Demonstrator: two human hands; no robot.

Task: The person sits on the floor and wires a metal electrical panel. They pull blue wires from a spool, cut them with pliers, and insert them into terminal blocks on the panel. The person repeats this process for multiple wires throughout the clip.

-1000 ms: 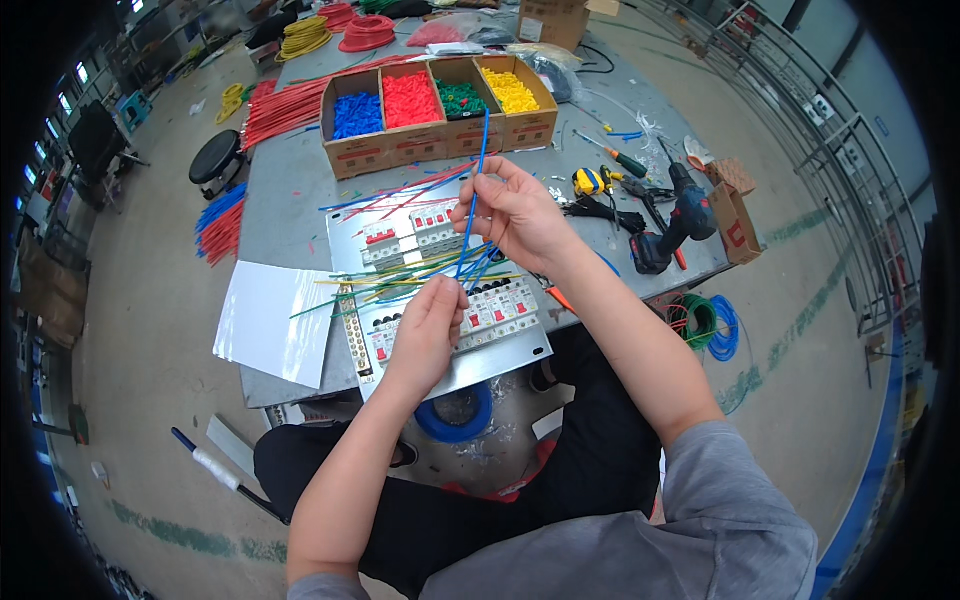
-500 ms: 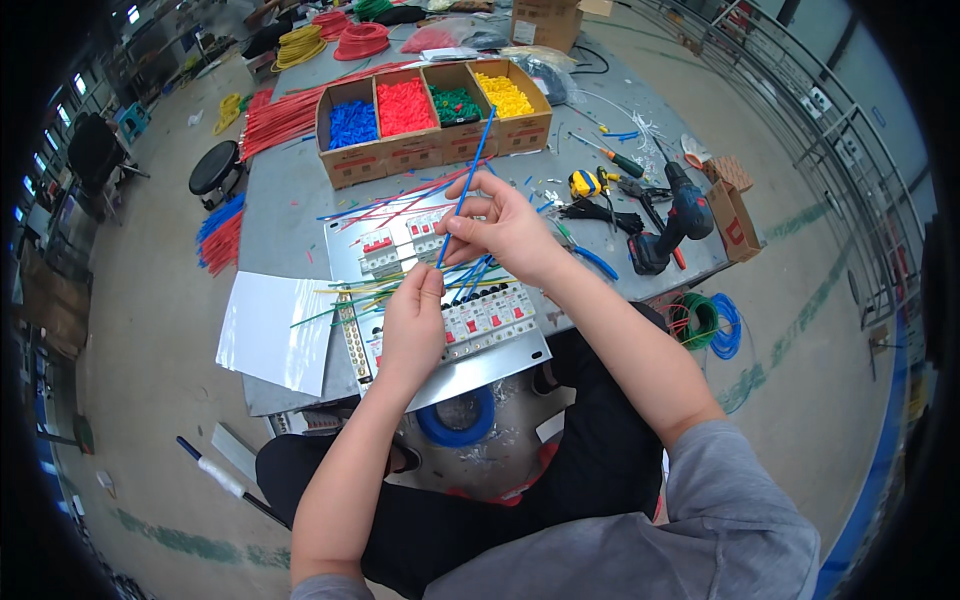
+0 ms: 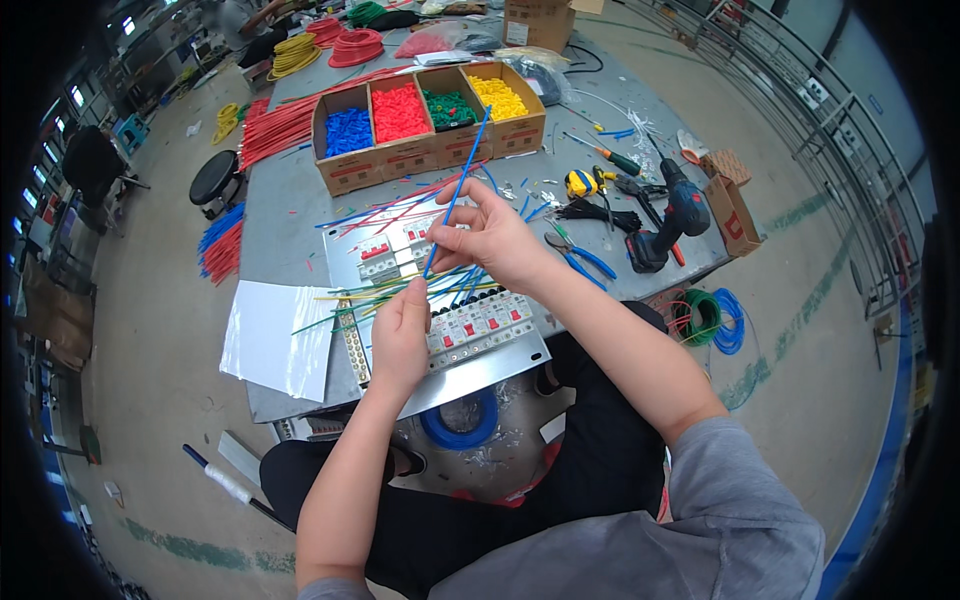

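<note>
Blue wire (image 3: 472,150), lower end pinched in left hand (image 3: 400,335), higher up pinched in right hand (image 3: 495,240), over metal panel (image 3: 480,377)

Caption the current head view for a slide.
Left hand and right hand hold a blue wire above a metal plate of circuit breakers.

Wires (image 3: 378,289) seemingly lie across the panel (image 3: 480,373), with the box (image 3: 432,150) behind and pliers (image 3: 590,258) right.
</note>
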